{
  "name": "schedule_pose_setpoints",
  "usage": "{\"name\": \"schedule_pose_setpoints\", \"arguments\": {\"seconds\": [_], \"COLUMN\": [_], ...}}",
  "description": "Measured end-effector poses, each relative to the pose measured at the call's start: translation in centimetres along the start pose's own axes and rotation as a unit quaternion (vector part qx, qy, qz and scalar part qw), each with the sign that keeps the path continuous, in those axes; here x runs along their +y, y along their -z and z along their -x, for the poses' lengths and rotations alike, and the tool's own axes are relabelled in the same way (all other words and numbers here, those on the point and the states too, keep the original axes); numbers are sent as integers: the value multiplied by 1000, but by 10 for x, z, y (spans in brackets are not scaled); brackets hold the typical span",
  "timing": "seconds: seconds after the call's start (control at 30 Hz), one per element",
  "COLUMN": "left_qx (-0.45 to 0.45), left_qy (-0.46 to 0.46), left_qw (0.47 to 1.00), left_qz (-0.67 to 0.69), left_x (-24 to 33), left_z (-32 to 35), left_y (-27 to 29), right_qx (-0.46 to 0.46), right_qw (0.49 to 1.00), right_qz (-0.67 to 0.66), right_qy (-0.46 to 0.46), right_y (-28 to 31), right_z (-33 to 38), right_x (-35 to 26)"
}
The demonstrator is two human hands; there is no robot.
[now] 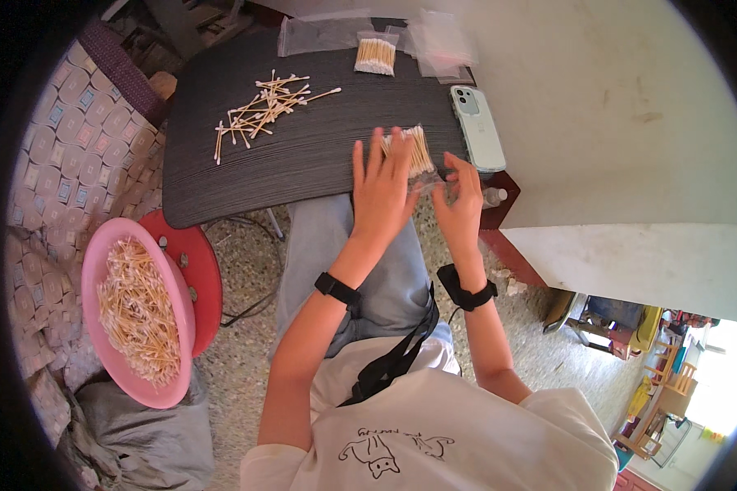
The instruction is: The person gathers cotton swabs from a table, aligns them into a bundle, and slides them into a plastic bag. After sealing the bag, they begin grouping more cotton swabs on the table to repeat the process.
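Observation:
A clear plastic bag of cotton swabs [420, 153] lies near the front right edge of the black table. My left hand [377, 180] rests flat over its left part, fingers stretched out and apart. At the bag's near end my right hand [460, 203] has its thumb and fingers bent around the loose plastic flap, closed on it as far as I can see. The fingertips partly hide that flap. Loose cotton swabs [270, 106] lie in a scattered heap on the table's left side. Another filled bag of cotton swabs [375, 56] sits at the far edge.
Empty clear bags [438, 45] are stacked at the table's far right, with one plastic sheet [319, 37] beside them. A pale green phone [477, 129] lies along the right edge, near the wall. A pink basin [90, 315] heaped with swabs stands on a red stool [209, 282].

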State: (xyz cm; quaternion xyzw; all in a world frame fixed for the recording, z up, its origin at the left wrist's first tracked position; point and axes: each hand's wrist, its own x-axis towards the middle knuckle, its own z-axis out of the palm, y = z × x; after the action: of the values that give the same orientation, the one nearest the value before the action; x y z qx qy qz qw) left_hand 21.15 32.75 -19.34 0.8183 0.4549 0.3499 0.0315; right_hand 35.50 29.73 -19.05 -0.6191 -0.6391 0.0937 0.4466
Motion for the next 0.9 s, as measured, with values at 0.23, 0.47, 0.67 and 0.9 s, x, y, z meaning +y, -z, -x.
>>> {"name": "schedule_pose_setpoints", "arguments": {"seconds": [0.23,0.47,0.67,0.9], "left_qx": [-22,-34,-27,-57], "left_qy": [52,36,45,31], "left_qw": [997,998,997,997], "left_qz": [45,35,65,28], "left_x": [-19,-19,-17,-18], "left_z": [10,12,11,13], "left_y": [-5,-11,-6,-5], "right_qx": [-56,-123,-155,-150], "right_qw": [988,990,986,988], "right_qz": [69,-54,-62,-30], "right_qy": [127,31,6,-20], "right_y": [-9,-13,-7,-15], "right_z": [-18,-29,-37,-44], "right_x": [-2,7,2,-3]}}
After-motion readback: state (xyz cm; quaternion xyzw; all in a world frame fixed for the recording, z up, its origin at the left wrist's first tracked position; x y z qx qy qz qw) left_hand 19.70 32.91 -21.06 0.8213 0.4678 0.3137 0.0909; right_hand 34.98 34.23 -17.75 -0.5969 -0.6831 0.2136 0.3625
